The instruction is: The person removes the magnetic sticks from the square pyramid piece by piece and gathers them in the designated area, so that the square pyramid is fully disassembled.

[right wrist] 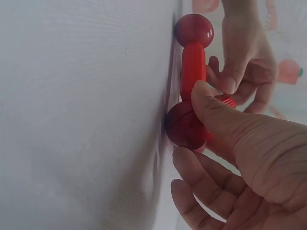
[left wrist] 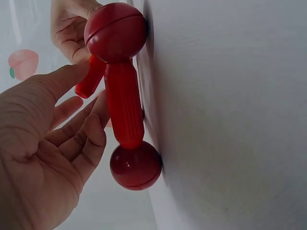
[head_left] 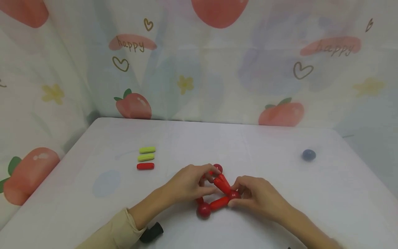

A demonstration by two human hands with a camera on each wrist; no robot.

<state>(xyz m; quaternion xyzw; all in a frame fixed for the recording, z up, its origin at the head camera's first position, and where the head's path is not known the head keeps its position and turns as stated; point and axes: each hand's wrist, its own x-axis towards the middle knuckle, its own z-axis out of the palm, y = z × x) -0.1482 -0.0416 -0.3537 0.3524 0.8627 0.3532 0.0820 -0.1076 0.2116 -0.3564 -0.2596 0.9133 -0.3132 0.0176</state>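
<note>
On the table lies a frame of red magnetic rods and glossy red balls. My right hand (head_left: pixel 259 195) pinches its right-corner ball (head_left: pixel 234 195) between thumb and fingers. From this ball a red rod (head_left: pixel 221 184) sticks up at a slant, its upper end unattached. My left hand (head_left: pixel 191 182) reaches over the frame with thumb and index finger spread around that end. A front rod (head_left: pixel 219 203) joins the pinched ball to the near ball (head_left: pixel 204 210). The far ball (head_left: pixel 218 168) shows behind my left fingertips. My left hand partly hides the frame's left side.
Two yellow-green rods (head_left: pixel 147 149) and a loose red rod (head_left: pixel 145 166) lie in a column at the left on the white table (head_left: pixel 267 148). A blue-grey ball (head_left: pixel 309 155) sits at the far right. A printed curtain (head_left: pixel 214 72) stands behind the table.
</note>
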